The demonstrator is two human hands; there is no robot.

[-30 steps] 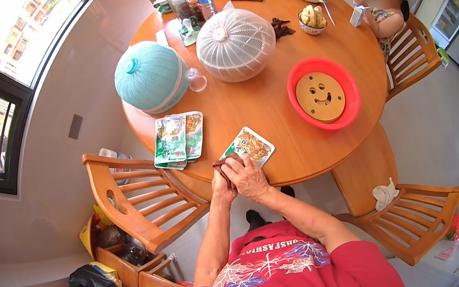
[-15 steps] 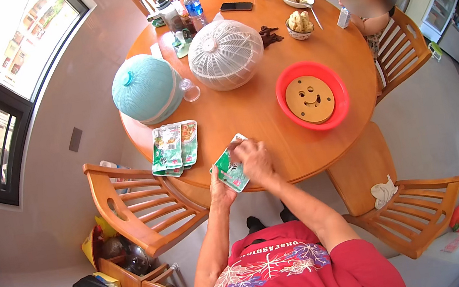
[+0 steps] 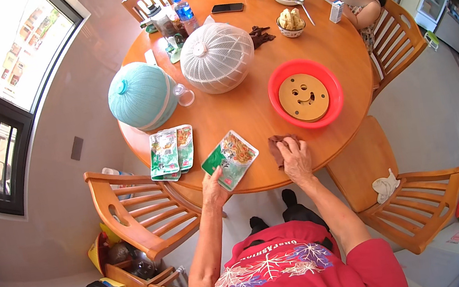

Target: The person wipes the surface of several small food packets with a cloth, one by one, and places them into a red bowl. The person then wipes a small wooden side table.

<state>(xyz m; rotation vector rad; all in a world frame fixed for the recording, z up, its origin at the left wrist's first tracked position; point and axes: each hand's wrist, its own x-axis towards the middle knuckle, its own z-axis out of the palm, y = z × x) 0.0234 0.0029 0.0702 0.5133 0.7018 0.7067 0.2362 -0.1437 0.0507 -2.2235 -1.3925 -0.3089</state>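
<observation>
My left hand (image 3: 214, 188) grips the lower left corner of a green and white food pouch (image 3: 231, 160), with the thumb on top. The pouch is held at the table's near edge, its picture of food facing up. To the right, my right hand (image 3: 296, 160) is closed over a crumpled brown cloth (image 3: 277, 147) on the tabletop. Several similar pouches (image 3: 170, 152) lie in an overlapping pile left of my left hand.
On the round wooden table (image 3: 237, 112) stand a blue mesh food cover (image 3: 142, 97), a white one (image 3: 216, 56), and a red basin (image 3: 336, 105) holding a round tan board with holes. Two people sit at the far right. Wooden chairs (image 3: 139, 216) flank me.
My right hand has moved right, off the pouch and down onto the table with the brown cloth. The pouch's picture is now uncovered, still in my left hand.
</observation>
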